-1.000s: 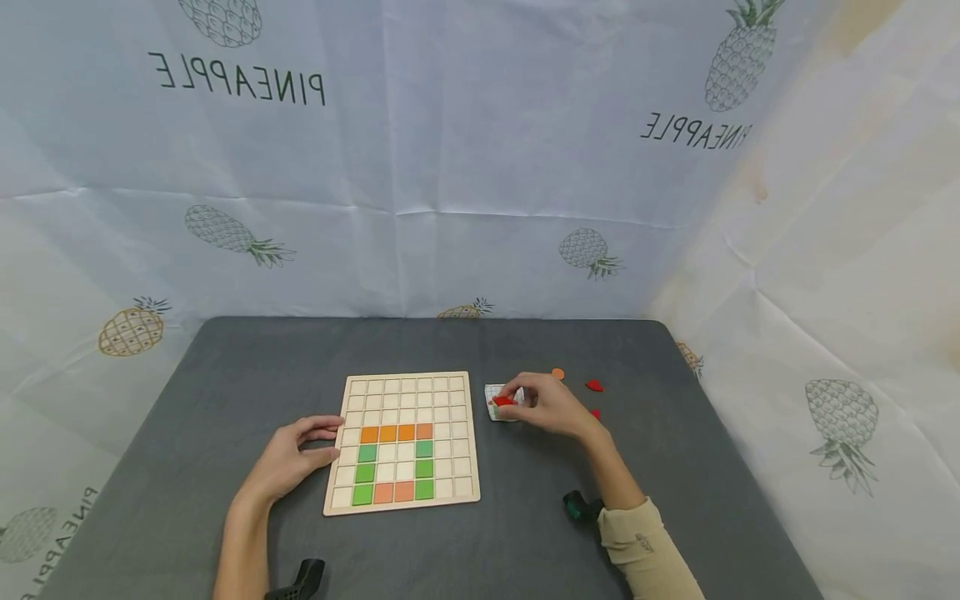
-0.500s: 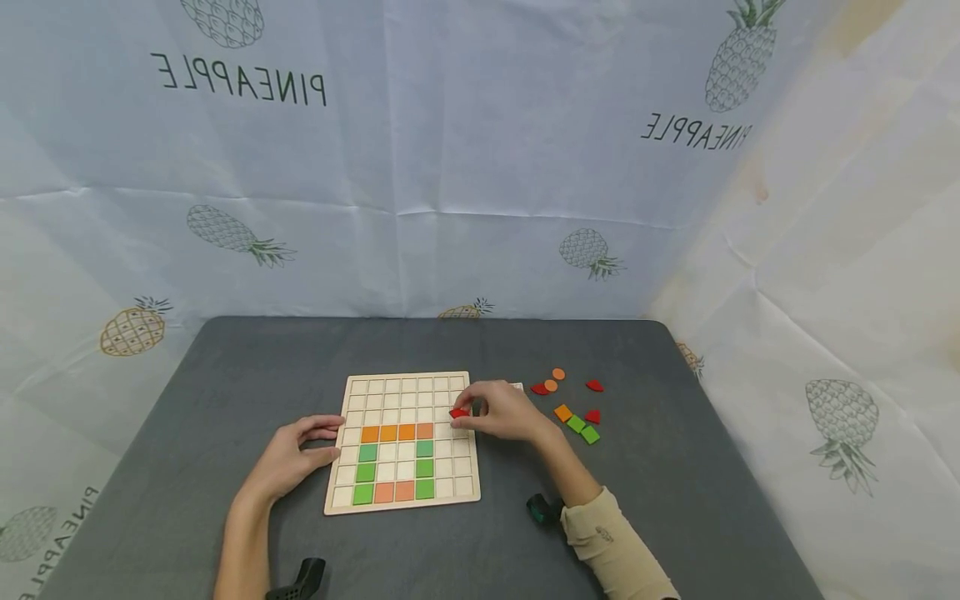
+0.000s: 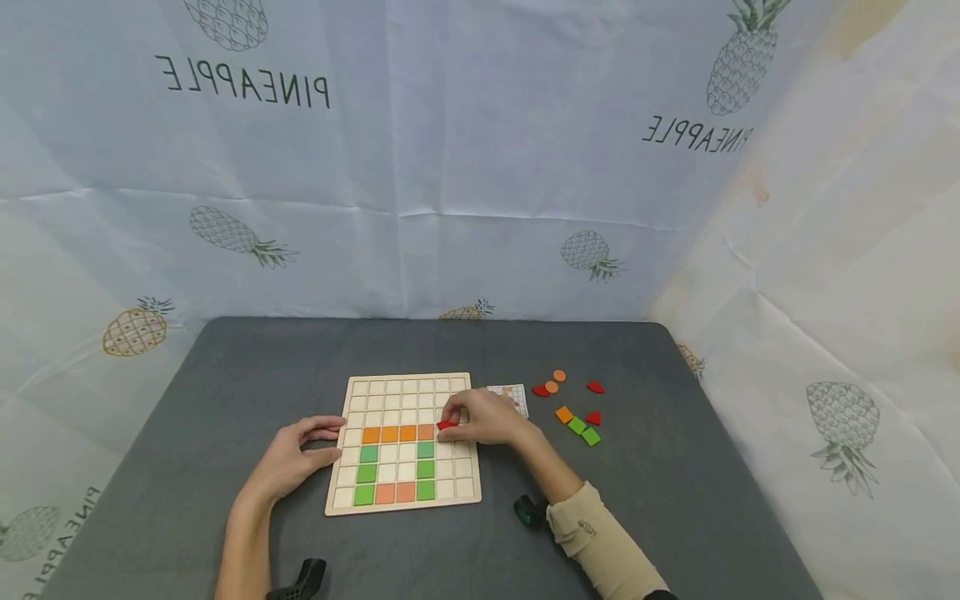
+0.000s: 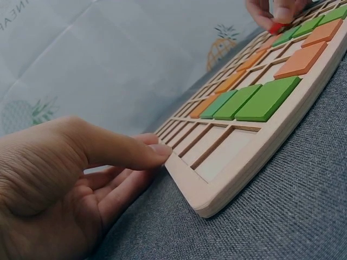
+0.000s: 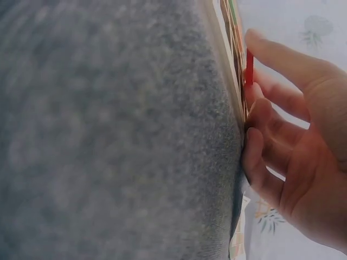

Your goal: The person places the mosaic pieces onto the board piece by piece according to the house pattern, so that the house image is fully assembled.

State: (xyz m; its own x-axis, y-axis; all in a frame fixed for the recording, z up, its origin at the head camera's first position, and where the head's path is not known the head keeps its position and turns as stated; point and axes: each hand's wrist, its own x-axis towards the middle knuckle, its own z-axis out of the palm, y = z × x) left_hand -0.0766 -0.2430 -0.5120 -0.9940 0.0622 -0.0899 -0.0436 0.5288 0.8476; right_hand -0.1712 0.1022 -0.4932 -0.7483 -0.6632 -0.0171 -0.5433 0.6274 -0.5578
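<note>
A wooden grid board lies on the table, its compartments partly filled with orange tiles, green tiles and salmon tiles. My left hand rests at the board's left edge. In the left wrist view its thumb tip touches the corner side of the rim, the other fingers extended behind. My right hand pinches a small red tile between thumb and fingertips, low over the grid just right of the orange row. Edge-on in the right wrist view, the red tile looks thin; the fingers cover much of its outline.
Right of the board lies a printed grid card, partly behind my right hand. Farther right are loose pieces: orange discs, red rounded pieces, an orange square and green squares. A pineapple-print cloth hangs behind the table.
My right hand has carried the red tile leftward from over the card to the board's right part, uncovering the loose pieces and part of the card. My left hand stays at the edge.
</note>
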